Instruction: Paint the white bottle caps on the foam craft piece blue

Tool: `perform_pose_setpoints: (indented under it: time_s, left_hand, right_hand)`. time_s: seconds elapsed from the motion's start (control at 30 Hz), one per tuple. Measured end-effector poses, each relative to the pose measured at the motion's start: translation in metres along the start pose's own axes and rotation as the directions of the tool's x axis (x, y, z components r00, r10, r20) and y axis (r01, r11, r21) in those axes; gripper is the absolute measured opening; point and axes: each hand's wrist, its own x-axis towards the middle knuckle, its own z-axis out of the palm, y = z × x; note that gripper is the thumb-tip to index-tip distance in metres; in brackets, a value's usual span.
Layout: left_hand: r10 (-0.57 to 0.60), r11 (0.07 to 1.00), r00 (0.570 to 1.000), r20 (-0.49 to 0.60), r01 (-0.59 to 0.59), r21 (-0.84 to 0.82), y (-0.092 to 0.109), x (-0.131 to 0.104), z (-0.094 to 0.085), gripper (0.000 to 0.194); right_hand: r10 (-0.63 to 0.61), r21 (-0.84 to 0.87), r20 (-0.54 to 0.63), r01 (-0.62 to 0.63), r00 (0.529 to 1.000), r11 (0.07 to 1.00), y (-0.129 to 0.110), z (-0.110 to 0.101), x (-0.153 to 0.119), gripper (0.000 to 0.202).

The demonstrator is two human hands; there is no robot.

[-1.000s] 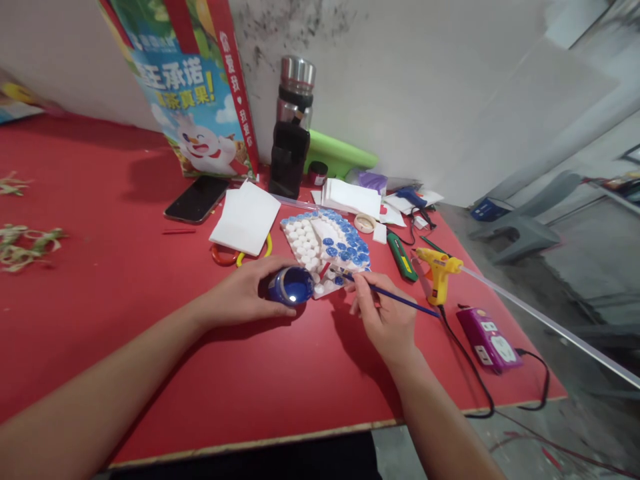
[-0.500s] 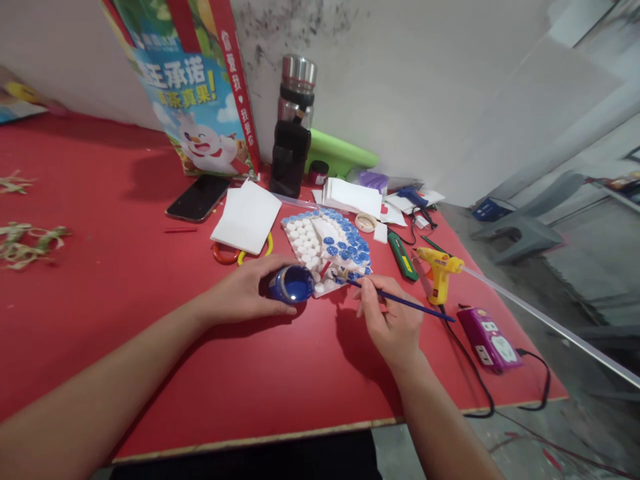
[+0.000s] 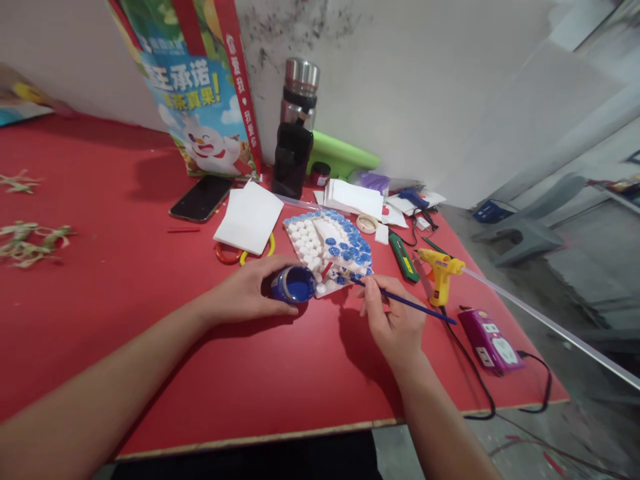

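My left hand (image 3: 253,291) is wrapped round a small jar of blue paint (image 3: 295,285), tilted so its open mouth faces me. Between the fingers of my right hand (image 3: 395,317) is a thin blue paintbrush (image 3: 415,305), its tip pointing left at the front of a craft piece (image 3: 327,243). That piece is built of white rounded bits, many of them painted blue along the top and right side. Whether the bristles touch it I cannot tell. The jar stands just in front of its left corner.
White paper sheets (image 3: 249,217) lie over scissors with red and yellow handles (image 3: 257,251). A phone (image 3: 201,198), a bottle (image 3: 294,127) and a printed bag (image 3: 200,93) stand behind. To the right are a green cutter (image 3: 403,257), a yellow glue gun (image 3: 440,270) and a purple box (image 3: 490,339) with cords.
The view has shifted very slightly. Both hands keep their holds, and the brush tip stays near the front of the craft piece.
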Motion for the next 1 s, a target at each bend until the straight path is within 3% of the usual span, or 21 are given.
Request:
perform_pose_setpoints:
  time_s: [0.23, 1.0]
  left_hand:
    - [-0.015, 1.000, 1.000, 0.011, 0.015, -0.006, 0.0028, 0.0004, -0.0001, 0.064]
    - [-0.016, 1.000, 1.000, 0.020, 0.016, -0.018, 0.0029, 0.0009, 0.0000, 0.064]
  right_hand:
    - [-0.028, 0.040, 0.062, 0.026, 0.998, 0.999, -0.0011, 0.0018, -0.0003, 0.015]
    - [0.024, 0.015, 0.057, -0.025, 0.998, 1.000, -0.0003, 0.0063, 0.0010, 0.019]
